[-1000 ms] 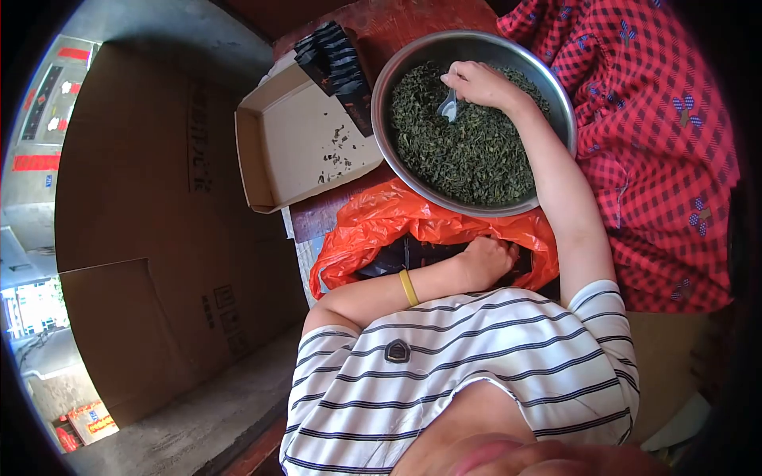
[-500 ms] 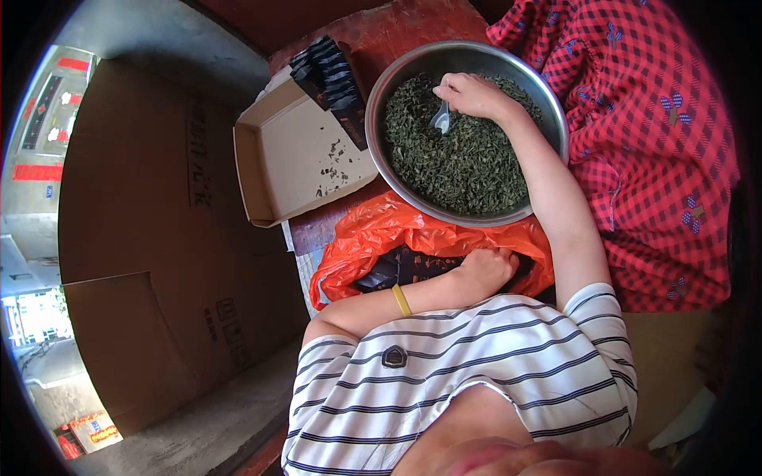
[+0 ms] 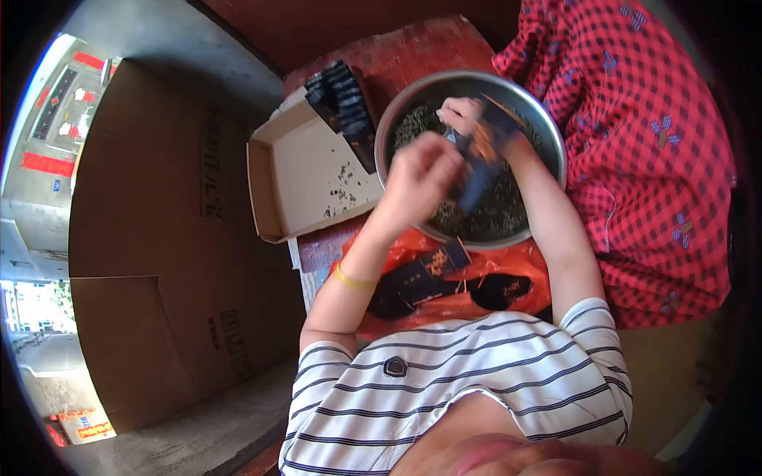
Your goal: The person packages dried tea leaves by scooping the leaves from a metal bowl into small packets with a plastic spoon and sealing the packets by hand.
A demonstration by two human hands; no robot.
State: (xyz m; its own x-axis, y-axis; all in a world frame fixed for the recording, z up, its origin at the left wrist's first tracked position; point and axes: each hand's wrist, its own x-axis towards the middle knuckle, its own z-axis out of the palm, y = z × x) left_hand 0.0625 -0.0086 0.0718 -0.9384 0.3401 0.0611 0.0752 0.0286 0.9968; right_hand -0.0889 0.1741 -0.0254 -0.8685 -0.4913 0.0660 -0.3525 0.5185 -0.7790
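Note:
My left hand point(image 3: 425, 178), with a yellow band on its wrist, is closed on a dark packet point(image 3: 479, 178) with orange print. The packet is smeared by motion over the metal bowl point(image 3: 382, 127) of dark green dried leaves point(image 3: 502, 214). My right hand point(image 3: 463, 113) is closed behind the packet, at the bowl's far side; a small part of the pale spoon point(image 3: 452, 136) shows below its fingers. In front of the bowl an orange-red plastic bag point(image 3: 536, 278) holds several dark printed packets point(image 3: 440, 266).
A shallow cardboard box point(image 3: 298, 170) with scattered leaf bits stands left of the bowl, a stack of black packets point(image 3: 343, 99) at its far corner. A large carton point(image 3: 151, 238) rises further left. Red checked cloth point(image 3: 643, 174) lies at the right.
My left hand has come up out of the orange-red bag with a dark packet, over the bowl. Packets in the bag are now uncovered. My right hand stays over the leaves. The view has tilted slightly.

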